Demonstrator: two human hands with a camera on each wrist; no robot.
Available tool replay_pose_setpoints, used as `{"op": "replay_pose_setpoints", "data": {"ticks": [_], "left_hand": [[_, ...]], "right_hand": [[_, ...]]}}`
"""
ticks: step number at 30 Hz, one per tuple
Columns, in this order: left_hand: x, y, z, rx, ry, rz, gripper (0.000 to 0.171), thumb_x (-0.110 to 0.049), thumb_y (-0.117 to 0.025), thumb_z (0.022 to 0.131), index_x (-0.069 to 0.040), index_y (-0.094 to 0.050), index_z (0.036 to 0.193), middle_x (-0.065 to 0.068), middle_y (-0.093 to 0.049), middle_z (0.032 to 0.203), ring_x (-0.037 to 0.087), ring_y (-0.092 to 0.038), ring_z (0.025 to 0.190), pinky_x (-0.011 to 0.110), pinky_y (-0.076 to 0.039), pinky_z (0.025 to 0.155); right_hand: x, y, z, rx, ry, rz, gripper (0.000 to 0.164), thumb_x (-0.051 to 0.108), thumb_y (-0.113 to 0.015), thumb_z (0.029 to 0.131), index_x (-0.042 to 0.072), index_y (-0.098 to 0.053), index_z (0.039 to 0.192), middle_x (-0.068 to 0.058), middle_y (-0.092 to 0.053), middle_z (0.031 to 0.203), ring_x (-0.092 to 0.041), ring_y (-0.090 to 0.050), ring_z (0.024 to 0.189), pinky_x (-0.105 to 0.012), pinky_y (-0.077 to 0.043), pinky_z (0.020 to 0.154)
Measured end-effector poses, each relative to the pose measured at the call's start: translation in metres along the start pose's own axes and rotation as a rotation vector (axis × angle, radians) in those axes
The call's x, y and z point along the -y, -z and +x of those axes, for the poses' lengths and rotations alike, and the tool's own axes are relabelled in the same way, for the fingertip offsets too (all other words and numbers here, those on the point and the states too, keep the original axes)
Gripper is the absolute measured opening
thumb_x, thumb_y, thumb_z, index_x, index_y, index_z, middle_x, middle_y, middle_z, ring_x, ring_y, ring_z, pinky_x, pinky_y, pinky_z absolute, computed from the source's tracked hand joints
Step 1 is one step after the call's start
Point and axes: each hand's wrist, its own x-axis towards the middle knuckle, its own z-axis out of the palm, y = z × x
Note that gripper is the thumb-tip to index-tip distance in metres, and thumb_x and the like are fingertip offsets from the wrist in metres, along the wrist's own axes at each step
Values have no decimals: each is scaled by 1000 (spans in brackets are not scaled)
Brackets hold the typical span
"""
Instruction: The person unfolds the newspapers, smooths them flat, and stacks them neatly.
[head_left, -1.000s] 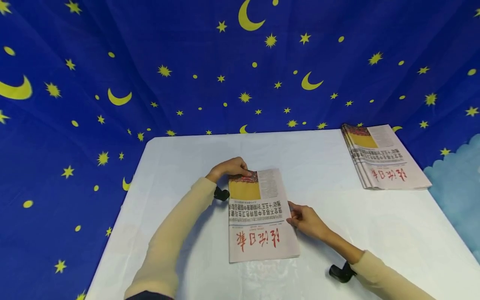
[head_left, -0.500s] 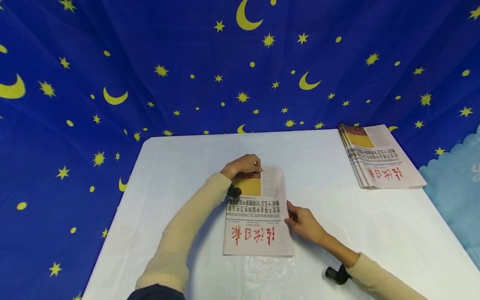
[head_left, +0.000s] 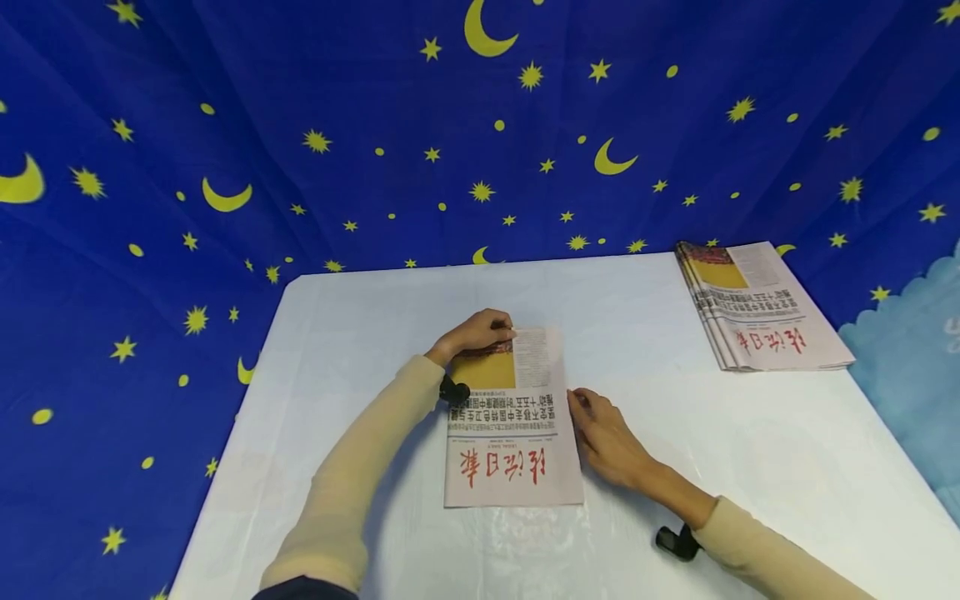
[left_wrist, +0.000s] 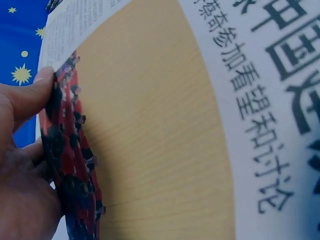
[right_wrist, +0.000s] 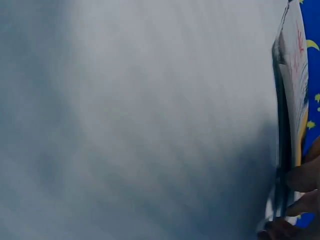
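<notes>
A folded newspaper (head_left: 502, 458) with red title characters, black headlines and a yellow-and-red picture lies on the white table. At its far edge my left hand (head_left: 478, 330) pinches the paper; the left wrist view shows the thumb (left_wrist: 42, 82) over the printed side and other fingers behind the edge. My right hand (head_left: 613, 442) holds the right edge with bent fingers. In the right wrist view, fingers (right_wrist: 305, 177) meet the layered side of the newspaper (right_wrist: 294, 75), which stands a little off the table there; part of that hand is out of frame.
A fanned stack of similar newspapers (head_left: 772, 325) lies at the table's far right corner. Behind the white table (head_left: 360, 333) hangs a blue curtain (head_left: 375, 100) with yellow moons and stars. Each wrist carries a small black camera (head_left: 678, 543).
My left hand has slid rightward along the newspaper's far edge, then slightly back. The newspaper sits slightly farther away. My right hand stays at the right edge, its fingers shifted a little.
</notes>
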Motion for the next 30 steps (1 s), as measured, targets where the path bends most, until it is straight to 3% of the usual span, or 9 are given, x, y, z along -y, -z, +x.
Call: {"op": "replay_pose_setpoints", "data": {"ticks": [7, 16, 20, 23, 26, 28, 30], "left_hand": [[2, 0, -3, -32, 26, -16, 17, -14, -53, 101, -2, -64, 97, 7, -61, 84, 13, -48, 65, 27, -41, 70], [2, 2, -6, -19, 27, -55, 20, -13, -53, 101, 2, -66, 98, 7, -62, 80, 13, -50, 63, 26, -43, 68], [-5, 6, -4, 6, 26, 3, 25, -11, -54, 100, 6, -71, 93, 14, -66, 76, 15, -49, 58, 33, -47, 70], [-16, 10, -2, -2, 106, 170, 27, -18, -59, 99, 0, -76, 90, 14, -70, 88, 19, -51, 69, 44, -46, 86], [-30, 14, 1, -13, 248, 344, 31, -30, -60, 98, -6, -77, 86, 9, -69, 97, 27, -52, 90, 51, -38, 96], [-37, 18, 3, -15, 342, 396, 38, -37, -61, 96, -7, -74, 78, 4, -64, 87, 29, -49, 96, 51, -35, 95], [-43, 23, 6, 15, 394, 374, 45, -39, -58, 97, -6, -66, 68, 0, -53, 67, 25, -49, 83, 45, -36, 92]], "right_hand": [[-9, -3, 2, 32, -14, 114, 62, 16, -58, 97, -6, -32, 148, -24, -30, 155, -40, -28, 143, -60, -26, 110], [-7, -3, 3, 174, 93, -109, 75, 31, -61, 93, -12, -30, 146, -26, -27, 155, -40, -23, 146, -54, -19, 117], [-8, -3, 3, 199, 89, -127, 73, 31, -58, 95, -10, -28, 147, -25, -25, 156, -40, -21, 147, -52, -18, 118], [-8, -2, 3, 207, 86, -114, 72, 30, -58, 96, -10, -28, 147, -26, -24, 156, -40, -21, 146, -52, -19, 118], [-6, -2, 4, 212, 80, -96, 72, 29, -58, 96, -10, -27, 148, -27, -23, 156, -41, -20, 146, -52, -19, 118], [-6, -3, 4, 218, 71, -86, 72, 28, -57, 96, -10, -26, 148, -27, -22, 157, -41, -18, 147, -52, -18, 118], [-5, -3, 4, 218, 68, -84, 72, 28, -57, 97, -10, -25, 148, -27, -21, 157, -41, -17, 147, -52, -18, 118]]}}
